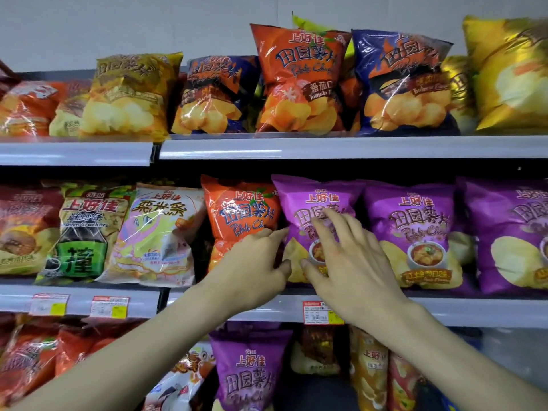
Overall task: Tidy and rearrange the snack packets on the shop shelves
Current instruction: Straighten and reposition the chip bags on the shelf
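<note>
A purple chip packet [314, 200] stands upright on the middle shelf [474, 311], just right of an orange chip packet [237, 215]. My left hand [252, 262] rests on the lower part of the orange packet, its fingertips touching the left edge of the purple one. Spread flat with fingers apart, my right hand [350, 259] lies against the front of the purple packet. Neither hand is closed around a packet. Two more purple packets [415, 226] stand to the right.
The top shelf [355, 146] holds yellow, blue, orange and gold chip bags, some leaning. Prawn cracker and corn stick packets [160, 232] fill the middle shelf's left side. The bottom shelf shows a purple packet [249, 369] and orange ones. Price tags [317, 312] hang on the shelf edge.
</note>
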Motion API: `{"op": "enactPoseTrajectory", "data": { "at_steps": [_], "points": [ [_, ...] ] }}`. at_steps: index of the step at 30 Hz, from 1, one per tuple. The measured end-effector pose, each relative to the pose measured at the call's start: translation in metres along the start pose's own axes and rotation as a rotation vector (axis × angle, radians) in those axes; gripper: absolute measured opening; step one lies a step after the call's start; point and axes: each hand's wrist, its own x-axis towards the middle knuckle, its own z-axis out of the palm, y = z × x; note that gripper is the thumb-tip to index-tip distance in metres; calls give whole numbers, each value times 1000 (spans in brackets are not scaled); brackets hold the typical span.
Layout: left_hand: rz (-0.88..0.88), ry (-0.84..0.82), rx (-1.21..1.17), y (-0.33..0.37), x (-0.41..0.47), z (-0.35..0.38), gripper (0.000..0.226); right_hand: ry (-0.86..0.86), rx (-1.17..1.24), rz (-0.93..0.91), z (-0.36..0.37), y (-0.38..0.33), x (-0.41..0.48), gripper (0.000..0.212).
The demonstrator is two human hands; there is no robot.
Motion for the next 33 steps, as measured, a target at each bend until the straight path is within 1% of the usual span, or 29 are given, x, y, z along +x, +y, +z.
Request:
{"op": "enactPoseTrajectory", "data": {
  "at_steps": [3,6,9,14,16,19,22,24,26,28,29,30,31,33],
  "points": [
    [-5,23,114,-14,-16,-15,47,5,40,-65,0,-26,5,73],
    [0,36,132,-40,-35,-31,45,28,87,-105,5,-60,10,70],
    [-33,28,179,-75,-54,-51,41,38,120,-131,15,-101,18,66],
    [-164,20,206,-154,-87,-95,53,28,126,-109,30,-172,35,58],
    [-203,41,219,-185,-100,-116,53,43,158,-80,34,-194,44,60],
    [-260,74,284,-234,-116,-137,61,85,215,-23,40,-223,56,64],
    [-297,131,249,-282,-123,-145,68,37,311,45,54,-244,60,76],
    [-316,201,177,-312,-121,-143,70,-1,379,90,65,-252,60,91],
    [-336,246,53,-334,-116,-138,76,-75,499,174,74,-258,61,111],
    [-379,202,-108,-350,-109,-131,88,-159,605,290,81,-262,67,128],
    [-409,153,-174,-356,-106,-128,96,-190,653,339,85,-263,71,131],
    [-423,115,-209,-360,-104,-125,104,-210,712,378,86,-264,74,131],
    [-431,91,-223,-366,-100,-122,109,-217,785,397,87,-265,77,124],
    [-433,77,-236,-372,-93,-118,117,-215,916,385,88,-266,83,90]
  ]
}}
